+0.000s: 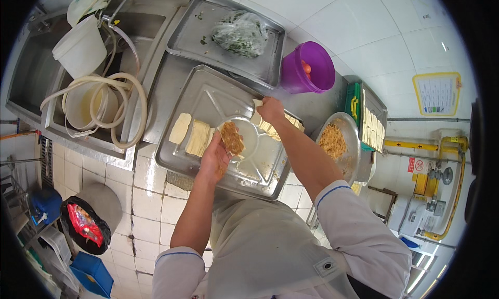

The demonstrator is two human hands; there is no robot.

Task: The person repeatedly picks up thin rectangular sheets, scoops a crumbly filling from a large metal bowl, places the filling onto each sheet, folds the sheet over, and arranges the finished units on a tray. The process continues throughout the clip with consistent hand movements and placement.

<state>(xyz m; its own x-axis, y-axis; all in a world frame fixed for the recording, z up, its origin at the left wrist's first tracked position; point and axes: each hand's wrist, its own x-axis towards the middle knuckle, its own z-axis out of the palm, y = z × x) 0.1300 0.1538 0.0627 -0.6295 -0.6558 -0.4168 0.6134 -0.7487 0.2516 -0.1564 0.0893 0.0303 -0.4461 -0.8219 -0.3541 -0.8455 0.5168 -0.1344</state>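
My left hand (213, 163) holds a pale slice, which looks like tofu, spread with brown minced filling (231, 138). Farther right, my right hand (271, 111) pinches the end of a plain pale slice (257, 104). Beside that hand, a row of overlapping pale slices (273, 130) lies on the metal tray (208, 81), partly hidden by my right forearm. Left of my left hand sit a stack of pale slices (198, 138) and a single flat slice (180, 128). A steel bowl (354, 143) with orange-brown minced filling (331, 141) stands right of the tray.
Behind, another metal tray (182, 36) carries a plastic bag of greens (241, 34). A purple bucket (322, 70) with red items stands beside it. At right, a tray holds pale pieces (371, 125). A sink with a coiled hose (138, 112) and white bucket (80, 49) is left.
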